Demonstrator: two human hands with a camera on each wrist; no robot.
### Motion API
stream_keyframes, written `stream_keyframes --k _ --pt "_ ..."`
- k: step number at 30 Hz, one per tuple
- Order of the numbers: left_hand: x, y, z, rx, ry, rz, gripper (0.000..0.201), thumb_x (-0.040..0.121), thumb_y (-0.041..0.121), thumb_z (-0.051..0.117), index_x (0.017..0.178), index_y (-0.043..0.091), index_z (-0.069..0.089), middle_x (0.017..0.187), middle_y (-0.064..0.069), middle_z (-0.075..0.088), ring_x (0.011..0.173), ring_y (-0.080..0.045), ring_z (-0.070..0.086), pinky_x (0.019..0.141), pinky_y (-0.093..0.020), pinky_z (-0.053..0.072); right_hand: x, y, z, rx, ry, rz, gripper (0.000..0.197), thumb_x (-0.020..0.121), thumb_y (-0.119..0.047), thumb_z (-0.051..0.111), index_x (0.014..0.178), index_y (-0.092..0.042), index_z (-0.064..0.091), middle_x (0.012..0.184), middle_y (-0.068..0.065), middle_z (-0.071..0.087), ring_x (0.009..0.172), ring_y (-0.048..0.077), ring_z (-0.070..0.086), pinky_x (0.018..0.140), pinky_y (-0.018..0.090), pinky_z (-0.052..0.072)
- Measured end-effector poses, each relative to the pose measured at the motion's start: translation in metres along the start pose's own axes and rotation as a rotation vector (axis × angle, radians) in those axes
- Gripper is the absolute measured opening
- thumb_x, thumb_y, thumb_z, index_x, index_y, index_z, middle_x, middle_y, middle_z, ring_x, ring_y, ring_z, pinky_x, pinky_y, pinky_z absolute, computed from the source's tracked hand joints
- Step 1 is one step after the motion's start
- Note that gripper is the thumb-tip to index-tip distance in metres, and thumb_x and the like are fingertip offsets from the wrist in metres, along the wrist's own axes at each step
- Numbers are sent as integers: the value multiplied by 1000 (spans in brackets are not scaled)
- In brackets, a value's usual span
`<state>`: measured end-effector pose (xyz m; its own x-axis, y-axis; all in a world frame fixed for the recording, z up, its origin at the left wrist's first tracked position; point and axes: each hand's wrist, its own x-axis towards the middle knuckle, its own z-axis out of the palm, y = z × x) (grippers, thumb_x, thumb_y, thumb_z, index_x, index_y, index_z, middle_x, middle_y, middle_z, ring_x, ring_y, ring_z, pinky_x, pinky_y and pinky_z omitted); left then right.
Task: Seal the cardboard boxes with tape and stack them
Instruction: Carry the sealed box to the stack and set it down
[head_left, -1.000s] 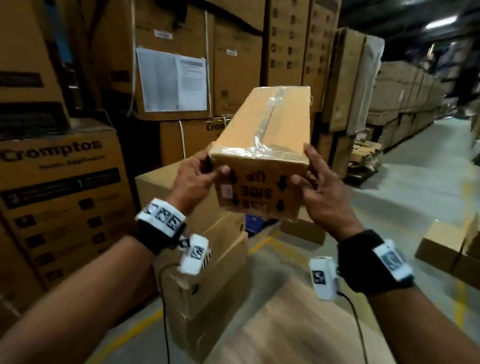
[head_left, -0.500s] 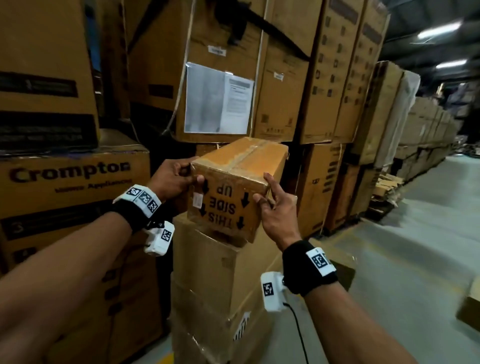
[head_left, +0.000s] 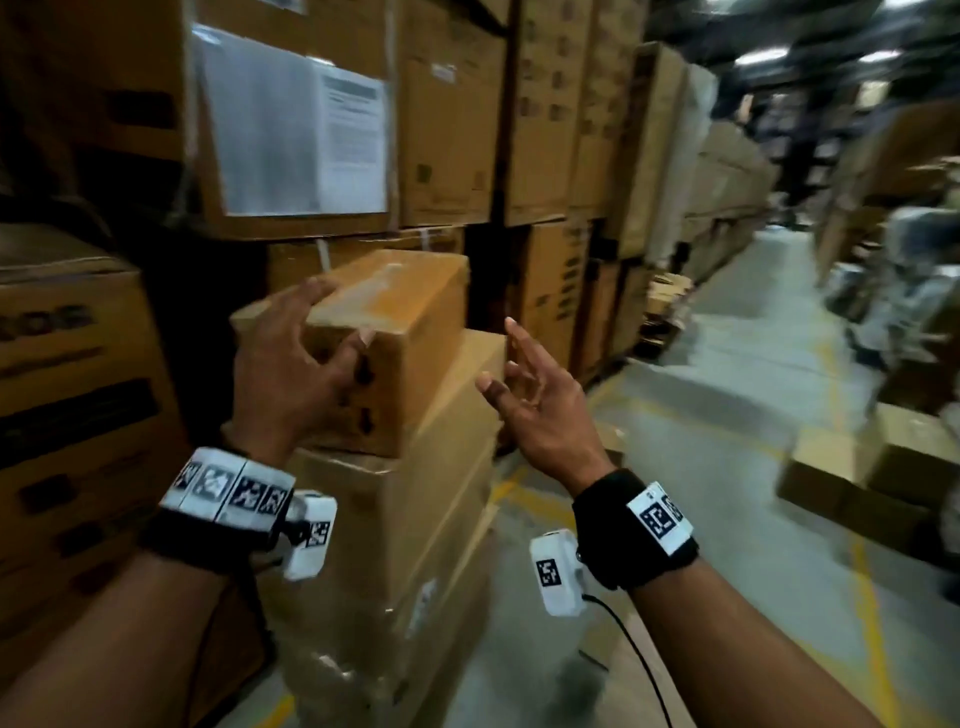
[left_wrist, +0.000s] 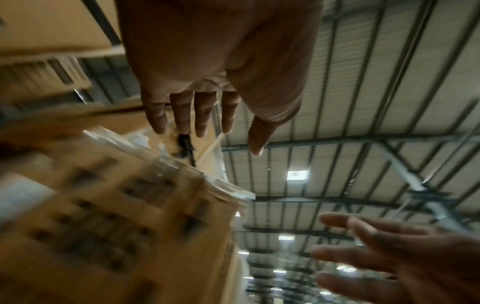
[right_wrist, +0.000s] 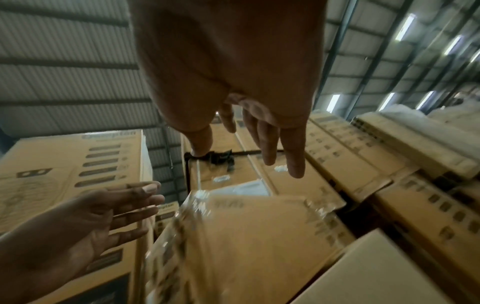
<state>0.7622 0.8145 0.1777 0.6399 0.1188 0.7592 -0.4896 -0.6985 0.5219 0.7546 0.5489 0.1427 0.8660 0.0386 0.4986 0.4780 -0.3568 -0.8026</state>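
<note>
Both hands (head_left: 291, 374) (head_left: 540, 410) raised, fingers spread

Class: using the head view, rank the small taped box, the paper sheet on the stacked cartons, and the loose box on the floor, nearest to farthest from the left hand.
1. Small taped box: beside the left hand.
2. Paper sheet: above, on the cartons.
3. Floor box: far right.

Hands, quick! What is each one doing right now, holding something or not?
Left hand: open, fingers spread by the taped box, gripping nothing.
Right hand: open, fingers spread, holding nothing.
</note>
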Motion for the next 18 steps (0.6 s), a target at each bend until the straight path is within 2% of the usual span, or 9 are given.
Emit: stream_keyframes --k 3,5,7,9,11,13,16,17,18 --pt "-35 83 72 -348 -96 3 39 91 33 79 128 28 69 124 9 69 112 -7 63 96 -36 54 -34 10 -98 -116 155 -2 70 91 -55 71 153 -45 41 151 -6 56 136 11 54 109 42 51" --pt "-69 146 132 -531 -201 -36 35 88 39 77 122 28 74 111 7 74 101 -12 71 89 -40 60 -73 19 -179 -175 293 15 65 91 -52 71 150 -38 48 150 -9 56 135 12 56 108 42 52" --pt "-114 217 195 -638 -337 -20 28 91 31 80 118 27 75 103 1 77 95 -18 75 84 -43 63 -128 27 -270 -254 446 62 59 93 -46 72 148 -32 54 149 -9 57 134 14 57 108 39 52" --pt "-167 300 252 -743 -467 9 23 91 21 80 113 28 76 99 2 78 91 -17 76 78 -35 63 -197 36 -367 -346 598 121 53 94 -43 73 144 -30 59 146 -10 59 132 13 58 107 32 51" --pt "-224 391 302 -831 -635 29 22 91 18 79 111 27 76 98 6 78 88 -7 76 68 -18 58 -273 47 -464 -473 717 205 46 95 -42 72 139 -29 63 141 -10 63 128 11 60 103 26 51" --pt "-280 487 352 -905 -781 25 21 91 18 79 111 23 76 100 10 79 90 -2 74 68 -13 55 -352 57 -562 -608 808 298 42 96 -43 70 135 -29 65 135 -9 67 123 9 62 99 27 51" --pt "-358 619 423 -997 -923 12 21 89 15 82 109 21 78 99 10 80 89 -4 75 74 -17 57 -462 69 -690 -750 967 465 39 93 -39 74 130 -27 68 119 -8 73 106 4 65 86 20 45" --pt "-384 655 447 -1004 -971 -2 20 88 16 82 108 20 78 96 10 80 87 -4 75 73 -18 57 -495 74 -725 -781 1014 505 39 93 -37 75 130 -24 69 117 -6 73 105 4 64 86 19 43" --pt "-411 689 469 -1012 -1038 -25 20 88 18 82 107 19 78 93 9 80 85 -4 75 71 -18 57 -526 83 -757 -807 1058 555 41 92 -36 76 130 -22 69 122 -3 72 112 8 64 91 21 44"
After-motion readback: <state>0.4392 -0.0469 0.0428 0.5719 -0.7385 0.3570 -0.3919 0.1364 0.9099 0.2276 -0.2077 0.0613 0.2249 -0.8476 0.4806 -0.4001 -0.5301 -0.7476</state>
